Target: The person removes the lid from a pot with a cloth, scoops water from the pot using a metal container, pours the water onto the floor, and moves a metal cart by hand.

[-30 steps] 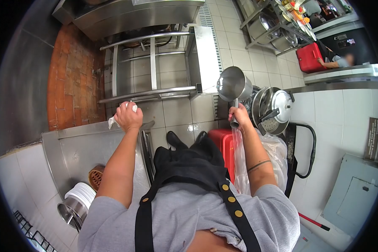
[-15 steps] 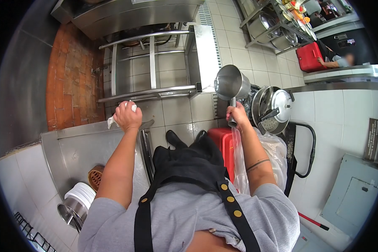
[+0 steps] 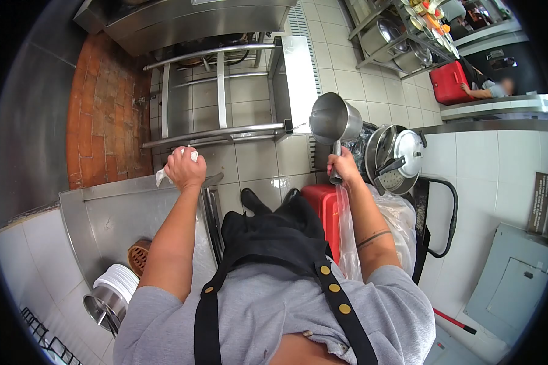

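1. Two bare hands are closed, each one around its own thing, and they are well apart from each other.
2. Left hand point(image 3: 186, 167) squeezes a white cloth point(image 3: 162, 176) in its bent fingers. Parts of the cloth come out at both sides of the fist. This hand is near the far edge of the steel counter point(image 3: 128, 213); whether it touches the counter, I cannot tell.
3. Right hand point(image 3: 345, 165) is wrapped around the handle of a metal pot point(image 3: 338, 121). The pot is tilted, with its mouth turned to the left, and is just beside the white end panel point(image 3: 301, 85) of a metal frame point(image 3: 221, 97). What is inside the pot is not clear.
4. To the right of the pot are a round lid point(image 3: 409, 152) and a strainer point(image 3: 400, 184) with small holes. Below the right forearm there are a red box point(image 3: 326, 210) and a clear plastic bag point(image 3: 403, 213).
5. On the counter, beside the left arm, sits a round brown basket point(image 3: 139, 258), near a stack of white plates point(image 3: 117, 280).
6. Farther away, another person point(image 3: 498, 90) has one hand on a red case point(image 3: 449, 83).
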`<state>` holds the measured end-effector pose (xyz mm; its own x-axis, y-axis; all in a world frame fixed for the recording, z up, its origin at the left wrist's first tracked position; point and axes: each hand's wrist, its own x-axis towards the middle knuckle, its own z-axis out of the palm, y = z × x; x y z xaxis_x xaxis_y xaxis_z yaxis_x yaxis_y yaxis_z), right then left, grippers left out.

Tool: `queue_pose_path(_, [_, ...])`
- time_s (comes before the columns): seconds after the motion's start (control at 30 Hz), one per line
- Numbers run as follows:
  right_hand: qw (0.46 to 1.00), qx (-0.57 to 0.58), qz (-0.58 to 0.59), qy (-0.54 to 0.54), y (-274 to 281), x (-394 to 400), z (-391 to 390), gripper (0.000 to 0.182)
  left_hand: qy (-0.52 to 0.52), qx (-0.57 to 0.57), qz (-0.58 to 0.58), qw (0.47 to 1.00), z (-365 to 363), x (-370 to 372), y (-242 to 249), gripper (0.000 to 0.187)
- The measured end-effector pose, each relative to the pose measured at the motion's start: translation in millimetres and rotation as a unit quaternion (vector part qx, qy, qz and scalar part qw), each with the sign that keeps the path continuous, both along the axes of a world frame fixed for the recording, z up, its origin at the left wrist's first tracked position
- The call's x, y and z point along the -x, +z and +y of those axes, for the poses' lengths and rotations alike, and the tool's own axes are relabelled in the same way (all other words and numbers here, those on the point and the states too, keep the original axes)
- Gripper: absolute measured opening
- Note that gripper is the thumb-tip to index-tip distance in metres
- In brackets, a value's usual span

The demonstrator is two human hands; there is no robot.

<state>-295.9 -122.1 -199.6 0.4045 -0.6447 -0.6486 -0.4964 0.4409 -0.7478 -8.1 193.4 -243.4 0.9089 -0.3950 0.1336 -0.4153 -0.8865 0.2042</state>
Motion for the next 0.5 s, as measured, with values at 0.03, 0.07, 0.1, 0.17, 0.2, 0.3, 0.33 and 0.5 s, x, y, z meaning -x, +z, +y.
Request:
queue_pose_path(0.03, [1.0, 0.0, 0.0, 0.0, 0.2, -0.2, 0.5, 0.033, 0.0, 0.0, -0.003, 1.0, -0.1, 0.1, -0.4, 0.025])
queue_pose_path(0.07, [1.0, 0.004, 0.006, 0.005, 0.8, -0.5, 1.1, 0.033, 0.001, 0.0, -0.006, 1.0, -0.2, 0.2, -0.8, 0.025])
queue_pose_path(0.1, [1.0, 0.009, 0.011, 0.009, 1.3, -0.6, 1.5, 0.033, 0.001, 0.0, -0.006, 1.0, -0.4, 0.3, -0.9, 0.025])
queue_pose_path(0.17, [1.0, 0.007, 0.012, 0.008, 0.3, -0.2, 2.3, 0.033, 0.001, 0.002, -0.007, 1.0, -0.2, 0.3, -1.4, 0.026])
queue_pose_path(0.2, [1.0, 0.004, 0.013, 0.008, -0.2, -0.5, 2.5, 0.033, 0.001, 0.002, -0.006, 1.0, -0.1, -0.2, -1.8, 0.026])
queue_pose_path(0.3, [1.0, 0.004, 0.006, 0.004, -0.6, -2.0, 3.3, 0.042, 0.0, 0.002, -0.008, 1.0, 0.2, -0.5, -2.5, 0.026])
queue_pose_path(0.33, [1.0, 0.004, 0.006, 0.004, -1.7, -1.9, 3.0, 0.042, 0.0, 0.003, -0.009, 1.0, 0.2, -0.2, -2.0, 0.026])
queue_pose_path(0.5, [1.0, 0.017, 0.008, 0.004, -3.1, -2.6, 3.8, 0.041, 0.0, 0.002, -0.011, 1.0, -0.1, -0.3, -2.5, 0.025])
